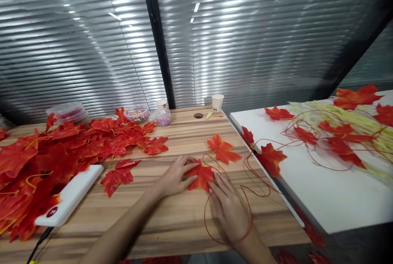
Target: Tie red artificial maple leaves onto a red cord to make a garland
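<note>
A red artificial maple leaf [201,177] lies flat on the wooden table before me. My left hand [176,176] rests at its left side, thumb and fingers apart with the tips on the leaf. At the right edge, my right hand [229,206] touches the leaf with stretched fingers lying down. A thin red cord [206,225] loops about my right hand and crosses the wrist. Just beyond my hands is an orange-red maple leaf [222,149], with the cord running near it. Another red leaf [118,177] lies apart, left of my left hand.
A large heap of red leaves [58,153] covers the table's left side, partly against a white rectangular device [72,196] with a cable. Bead tubs [137,115] and paper cups [217,102] stand at the back. Cord-strung leaves [272,159] reach the white table [307,190] across a gap.
</note>
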### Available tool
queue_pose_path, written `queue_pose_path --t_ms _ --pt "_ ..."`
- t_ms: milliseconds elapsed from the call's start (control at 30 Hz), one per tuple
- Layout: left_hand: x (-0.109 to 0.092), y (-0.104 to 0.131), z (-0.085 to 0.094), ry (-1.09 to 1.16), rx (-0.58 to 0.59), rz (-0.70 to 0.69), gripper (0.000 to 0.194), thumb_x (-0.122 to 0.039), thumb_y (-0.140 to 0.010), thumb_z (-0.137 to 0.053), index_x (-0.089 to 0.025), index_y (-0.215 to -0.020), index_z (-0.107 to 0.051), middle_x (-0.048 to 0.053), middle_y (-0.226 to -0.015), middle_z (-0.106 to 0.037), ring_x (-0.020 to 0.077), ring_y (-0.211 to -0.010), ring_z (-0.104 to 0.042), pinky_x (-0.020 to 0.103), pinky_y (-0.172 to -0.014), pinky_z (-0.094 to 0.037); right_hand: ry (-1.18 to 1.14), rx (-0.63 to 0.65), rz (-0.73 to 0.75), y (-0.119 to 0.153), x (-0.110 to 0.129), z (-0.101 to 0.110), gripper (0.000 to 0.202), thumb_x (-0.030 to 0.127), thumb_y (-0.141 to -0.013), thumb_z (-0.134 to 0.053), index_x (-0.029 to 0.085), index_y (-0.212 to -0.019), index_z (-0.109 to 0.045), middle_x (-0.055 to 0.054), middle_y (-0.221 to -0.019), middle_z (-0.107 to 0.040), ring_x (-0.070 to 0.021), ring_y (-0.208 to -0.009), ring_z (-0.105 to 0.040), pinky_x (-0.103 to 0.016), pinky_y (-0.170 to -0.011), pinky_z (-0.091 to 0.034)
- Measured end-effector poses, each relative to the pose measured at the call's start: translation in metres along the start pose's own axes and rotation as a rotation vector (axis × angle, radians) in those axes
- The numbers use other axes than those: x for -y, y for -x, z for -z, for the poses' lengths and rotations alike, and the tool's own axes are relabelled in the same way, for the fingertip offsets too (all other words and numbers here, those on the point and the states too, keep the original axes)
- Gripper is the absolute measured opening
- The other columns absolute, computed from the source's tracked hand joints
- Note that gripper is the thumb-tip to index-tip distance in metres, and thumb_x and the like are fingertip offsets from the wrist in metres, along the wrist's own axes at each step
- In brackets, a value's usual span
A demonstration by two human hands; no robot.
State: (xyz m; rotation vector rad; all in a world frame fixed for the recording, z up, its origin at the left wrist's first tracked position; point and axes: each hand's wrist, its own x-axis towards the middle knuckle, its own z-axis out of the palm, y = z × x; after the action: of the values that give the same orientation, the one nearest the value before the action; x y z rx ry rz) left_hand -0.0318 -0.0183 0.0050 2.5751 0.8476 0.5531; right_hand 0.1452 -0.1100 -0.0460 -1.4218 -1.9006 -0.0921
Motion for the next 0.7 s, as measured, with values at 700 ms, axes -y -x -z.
queue_pose_path --t_ms 700 --pt "0.017 0.009 0.023 -0.31 -0.177 0.064 0.027 -0.007 -0.077 -0.039 -0.017 -0.09 -0.06 0.007 -0.093 -0.058 0.0184 -0.086 -0.051 0.033 -0.076 -0.04 -0.79 -0.214 -0.531 0.002 0.011 0.044 0.026 0.035 -0.084 -0.046 0.016 -0.094 -0.061 -0.006 -0.079 -0.067 -0.0165 -0.068 -0.063 -0.026 -0.065 -0.052"
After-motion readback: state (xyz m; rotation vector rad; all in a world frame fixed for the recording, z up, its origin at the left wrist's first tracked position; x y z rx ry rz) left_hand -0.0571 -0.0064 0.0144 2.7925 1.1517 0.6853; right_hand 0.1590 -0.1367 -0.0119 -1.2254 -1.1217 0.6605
